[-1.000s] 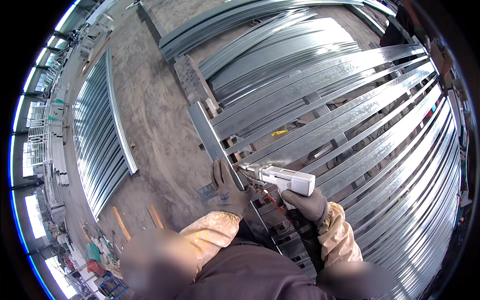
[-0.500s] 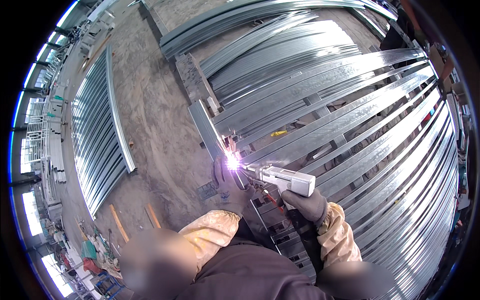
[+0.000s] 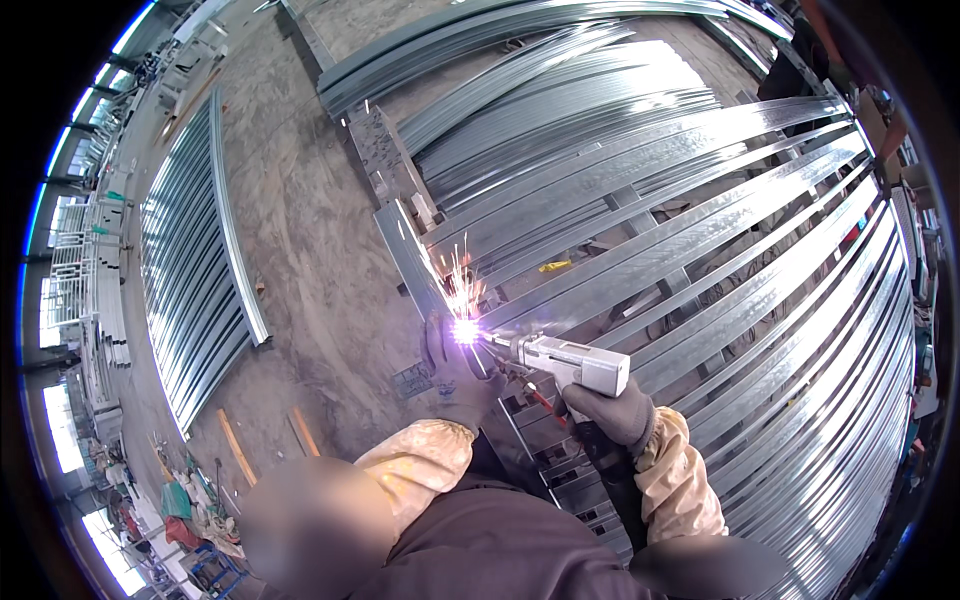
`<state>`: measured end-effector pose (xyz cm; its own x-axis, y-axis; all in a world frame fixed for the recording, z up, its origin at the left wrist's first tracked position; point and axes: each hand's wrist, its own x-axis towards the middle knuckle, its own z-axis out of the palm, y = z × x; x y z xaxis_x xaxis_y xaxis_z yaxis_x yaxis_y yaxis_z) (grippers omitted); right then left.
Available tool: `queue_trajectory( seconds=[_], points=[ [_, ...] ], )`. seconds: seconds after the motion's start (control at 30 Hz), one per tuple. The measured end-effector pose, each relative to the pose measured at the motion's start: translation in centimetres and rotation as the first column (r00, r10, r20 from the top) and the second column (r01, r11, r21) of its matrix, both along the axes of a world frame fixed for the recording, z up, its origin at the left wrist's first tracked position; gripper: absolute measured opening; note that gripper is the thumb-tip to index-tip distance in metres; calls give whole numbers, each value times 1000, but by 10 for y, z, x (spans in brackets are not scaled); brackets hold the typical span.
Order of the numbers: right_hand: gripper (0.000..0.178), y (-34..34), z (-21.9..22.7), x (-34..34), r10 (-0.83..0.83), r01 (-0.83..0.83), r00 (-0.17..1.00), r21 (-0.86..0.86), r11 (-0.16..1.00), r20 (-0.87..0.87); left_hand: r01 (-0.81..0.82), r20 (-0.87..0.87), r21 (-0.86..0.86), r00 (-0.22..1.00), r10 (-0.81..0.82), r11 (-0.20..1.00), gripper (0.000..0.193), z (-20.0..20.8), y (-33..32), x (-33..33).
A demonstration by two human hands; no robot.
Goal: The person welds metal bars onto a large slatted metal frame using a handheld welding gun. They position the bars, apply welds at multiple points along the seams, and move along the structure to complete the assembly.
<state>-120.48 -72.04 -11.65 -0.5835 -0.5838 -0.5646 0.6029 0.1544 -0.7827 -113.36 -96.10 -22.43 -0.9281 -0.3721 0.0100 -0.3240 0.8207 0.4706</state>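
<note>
In my gloved right hand [image 3: 615, 412] is a silver handheld welding gun [image 3: 585, 362], its nozzle pointing left. A thick black cable runs down from its grip. A bright violet-white glow [image 3: 466, 331] burns at the nozzle's tip, with sparks flying up from it. My gloved left hand [image 3: 460, 390] is closed around the near end of a galvanized steel rail [image 3: 405, 250], right beside the glow; glare and haze partly hide its fingers. Long steel bars [image 3: 650, 255] run off to the right from this rail, forming a slatted frame.
Stacked steel profiles [image 3: 570, 120] lie beyond the frame. Another slatted panel [image 3: 195, 260] rests on the concrete floor [image 3: 310, 250] at left. A small yellow object [image 3: 555, 266] lies among the bars. Wooden strips [image 3: 237, 447] lie near left. Part of another person [image 3: 800, 80] shows at far right.
The sparks rise taller and spread wider, more orange than before. Both hands and the welding gun stay almost where they were.
</note>
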Motion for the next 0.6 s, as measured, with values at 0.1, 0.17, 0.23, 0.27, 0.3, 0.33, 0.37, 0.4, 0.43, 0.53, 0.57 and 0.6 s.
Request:
queue_trajectory(
  seconds=[0.1, 0.17, 0.23, 0.27, 0.3, 0.33, 0.37, 0.4, 0.43, 0.53, 0.57, 0.6],
  points=[
    [34, 0, 2, -1, 15, -16, 1000, 21, 1000, 7, 57, -18, 75, 998, -56, 996, 121, 9, -4, 4],
    [34, 0, 3, 0, 12, -12, 1000, 19, 1000, 1, 147, -52, 97, 988, -143, 984, 107, 11, -15, 9],
    [34, 1, 3, 1, 12, -12, 1000, 26, 1000, 7, 262, -142, 85, 958, -248, 961, 96, 7, -28, 11],
    [34, 2, 3, 2, 12, -12, 1000, 30, 999, 10, 237, -184, 141, 960, -210, 961, 76, 5, -27, 15],
    [34, 3, 1, 3, 11, -10, 1000, 29, 1000, -4, 259, -182, 116, 954, -236, 959, 72, 3, -30, 17],
    [34, 3, -2, 4, 9, -8, 1000, 28, 1000, -17, 282, -180, 91, 948, -263, 955, 69, -1, -35, 19],
    [33, 4, -4, 5, 7, -6, 999, 28, 1000, -31, 305, -177, 66, 941, -289, 950, 65, -4, -38, 20],
    [33, 4, -3, 5, 12, -11, 999, 16, 1000, -32, 282, -221, 84, 940, -259, 956, 59, 14, -31, 11],
    [33, 4, -2, 4, 17, -16, 999, 5, 1000, -33, 279, -232, 40, 936, -263, 959, 59, -1, -33, 15],
    [32, 5, 5, 3, 40, -39, 999, 23, 999, -4, 280, -324, -1, 908, -265, 960, 57, -5, -29, 11],
    [32, 5, 6, 3, 49, -49, 999, 37, 998, 12, 281, -314, -11, 910, -270, 960, 57, -8, -29, 12],
    [32, 6, 4, 4, 43, -44, 999, 35, 998, 10, 281, -305, -23, 912, -275, 959, 56, -9, -30, 13]
  ],
)
